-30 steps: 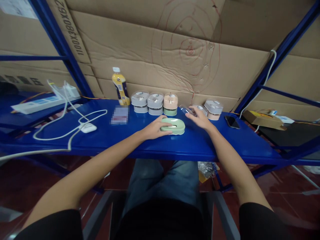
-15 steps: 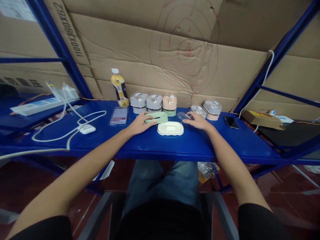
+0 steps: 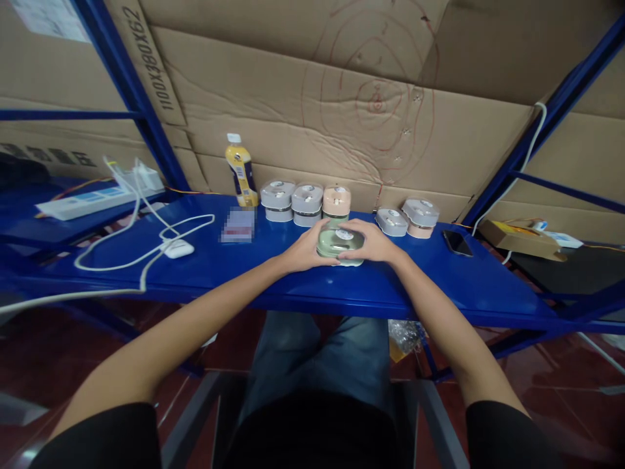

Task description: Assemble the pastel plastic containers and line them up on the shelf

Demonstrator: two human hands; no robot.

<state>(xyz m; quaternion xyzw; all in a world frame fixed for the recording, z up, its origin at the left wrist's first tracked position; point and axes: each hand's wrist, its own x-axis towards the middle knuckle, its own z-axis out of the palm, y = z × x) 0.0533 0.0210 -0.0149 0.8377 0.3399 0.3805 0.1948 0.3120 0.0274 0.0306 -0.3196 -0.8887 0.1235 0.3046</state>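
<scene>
A green box with a clear lid (image 3: pixel 340 241) is between my two hands near the middle of the blue table. My left hand (image 3: pixel 307 249) grips its left end, and my right hand (image 3: pixel 374 242) wraps round the right end. A pale edge shows beneath the box at its front. Just behind stands a stack with a peach upper box (image 3: pixel 336 200) over a green lower one. Two grey stacks (image 3: pixel 307 204) (image 3: pixel 278 200) are to its left. At the right are a low grey box (image 3: pixel 392 221) and a stack of grey over peach (image 3: pixel 420 217).
On the blue table (image 3: pixel 273 286) stands a yellow bottle (image 3: pixel 241 172), with a blurred flat item (image 3: pixel 238 225) before it. White cables and a charger (image 3: pixel 178 248) lie left. A phone (image 3: pixel 458 243) rests right, near an open carton (image 3: pixel 520 240). Cardboard (image 3: pixel 263 85) rises behind.
The green ring and the clear lid, earlier held apart, are now together over the cream base. My left hand has moved right, and both hands have closed round the box.
</scene>
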